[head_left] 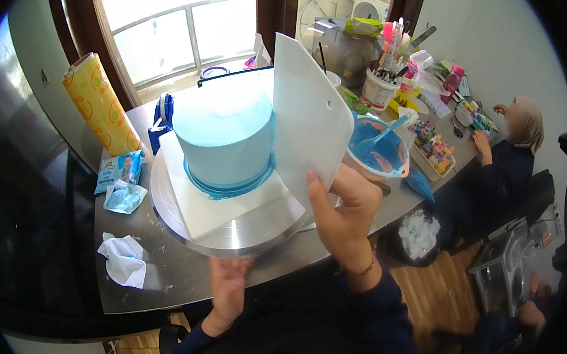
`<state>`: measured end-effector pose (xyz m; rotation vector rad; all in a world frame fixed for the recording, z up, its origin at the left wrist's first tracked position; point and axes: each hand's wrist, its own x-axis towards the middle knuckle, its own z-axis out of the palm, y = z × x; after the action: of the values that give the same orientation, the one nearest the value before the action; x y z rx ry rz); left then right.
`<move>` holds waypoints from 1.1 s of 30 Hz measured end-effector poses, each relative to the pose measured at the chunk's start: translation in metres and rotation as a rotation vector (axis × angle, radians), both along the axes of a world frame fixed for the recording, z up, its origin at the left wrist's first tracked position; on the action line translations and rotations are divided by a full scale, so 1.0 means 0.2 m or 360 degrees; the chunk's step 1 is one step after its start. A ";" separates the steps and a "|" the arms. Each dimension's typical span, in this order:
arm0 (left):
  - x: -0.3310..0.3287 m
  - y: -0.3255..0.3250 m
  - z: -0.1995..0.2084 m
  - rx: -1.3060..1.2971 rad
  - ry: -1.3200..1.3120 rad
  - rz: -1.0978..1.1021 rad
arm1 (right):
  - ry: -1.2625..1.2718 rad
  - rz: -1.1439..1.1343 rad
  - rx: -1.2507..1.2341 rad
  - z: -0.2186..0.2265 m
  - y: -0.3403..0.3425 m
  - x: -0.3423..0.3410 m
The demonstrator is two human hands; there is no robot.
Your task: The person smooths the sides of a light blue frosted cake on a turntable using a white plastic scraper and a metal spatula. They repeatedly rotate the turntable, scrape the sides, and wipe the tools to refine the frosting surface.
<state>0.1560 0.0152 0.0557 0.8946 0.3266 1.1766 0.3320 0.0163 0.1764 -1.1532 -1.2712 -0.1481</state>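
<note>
A round cake (222, 135) covered in smooth light-blue frosting stands on a white square board (230, 221) atop a metal turntable (262, 236). Darker blue frosting rings its base. My right hand (346, 215) is closed on a large white scraper (308, 122), holding it upright against the cake's right side. At the turntable's near edge, my left hand (227, 286) reaches up under the rim, which hides most of its fingers. Right of the scraper sits a bowl of blue frosting (378, 146) with a blue spatula (383, 133) in it.
Left are a yellow patterned roll (102, 106), a wipes pack (119, 169) and crumpled wipes (124, 259). Back right stand a tool bucket (378, 90) and a tray of small bottles (435, 149). Another person (511, 155) sits at right. A bin (419, 234) stands below the table edge.
</note>
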 end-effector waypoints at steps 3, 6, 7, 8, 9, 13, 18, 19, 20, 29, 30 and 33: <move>0.00 -0.04 -0.01 0.0233 0.0472 -0.0350 | -0.0036 -0.0003 -0.0022 0.00 0.00 0.00; 0.00 0.00 -0.01 -0.0041 0.0295 -0.0081 | -0.0037 0.0012 -0.0028 0.00 -0.01 0.00; 0.00 0.02 0.00 -0.0173 0.0155 0.0075 | -0.0031 0.0019 -0.0026 0.00 -0.01 0.00; 0.00 0.04 0.01 -0.0150 0.0033 0.0190 | -0.0029 0.0024 -0.0010 0.00 -0.01 -0.01; 0.00 0.05 0.01 -0.0085 -0.0076 0.0267 | -0.0029 0.0026 0.0001 0.01 0.00 -0.01; 0.04 -0.05 0.01 0.0001 -0.0039 -0.0157 | -0.0108 -0.0042 -0.0045 0.02 -0.02 -0.02; 0.01 -0.04 -0.02 0.0097 0.0381 -0.0413 | -0.0093 0.0009 -0.0052 0.02 -0.03 -0.03; 0.01 -0.02 -0.02 0.0087 0.0346 -0.0387 | -0.0103 0.0007 -0.0039 0.02 -0.03 -0.02; 0.01 0.01 -0.02 -0.0010 0.0139 -0.0112 | -0.0103 0.0008 -0.0036 0.02 -0.03 -0.03; 0.03 -0.03 -0.04 0.0419 0.0566 -0.0615 | -0.0071 -0.0009 -0.0055 0.03 -0.06 -0.03; 0.02 -0.02 -0.05 0.0251 0.0516 -0.0500 | -0.0071 -0.0011 -0.0035 0.03 -0.06 -0.03; 0.01 0.02 -0.08 -0.0129 0.0028 0.0045 | -0.0043 -0.0001 -0.0027 0.02 -0.06 -0.03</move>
<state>0.1578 0.0191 0.0401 0.8325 0.3992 1.1740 0.3258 0.0041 0.1814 -1.1698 -1.2980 -0.1538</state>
